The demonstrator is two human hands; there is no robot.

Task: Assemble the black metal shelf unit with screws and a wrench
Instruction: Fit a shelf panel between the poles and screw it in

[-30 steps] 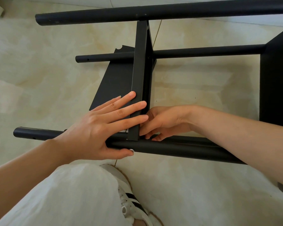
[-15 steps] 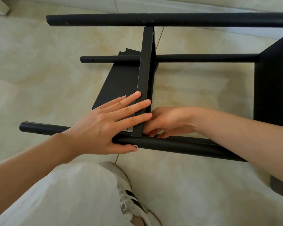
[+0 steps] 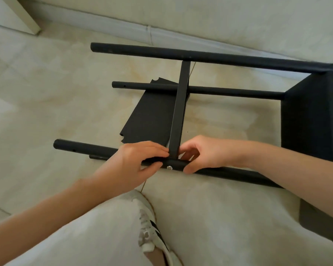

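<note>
The black metal shelf unit lies on its side on the floor. Its near post (image 3: pixel 85 148) runs left to right, and a silver screw head (image 3: pixel 169 167) shows on it at the joint with the upright middle shelf panel (image 3: pixel 179 110). My left hand (image 3: pixel 136 164) grips the near post just left of that joint, fingers curled over the top and thumb below. My right hand (image 3: pixel 202 154) holds the post on the right side of the joint, thumb under it and fingers curled behind the panel. Two more posts (image 3: pixel 219 58) (image 3: pixel 229 91) lie farther back.
An end shelf panel (image 3: pixel 311 120) closes the frame at the right. A loose black panel (image 3: pixel 152 112) lies flat on the floor under the frame. The wall's baseboard (image 3: pixel 148 33) runs along the back, and my leg and a white shoe (image 3: pixel 154 233) are in the foreground.
The view has pulled back. My left hand went from lying flat against the middle panel to gripping the near post. My right hand came round the post, and the screw head now shows.
</note>
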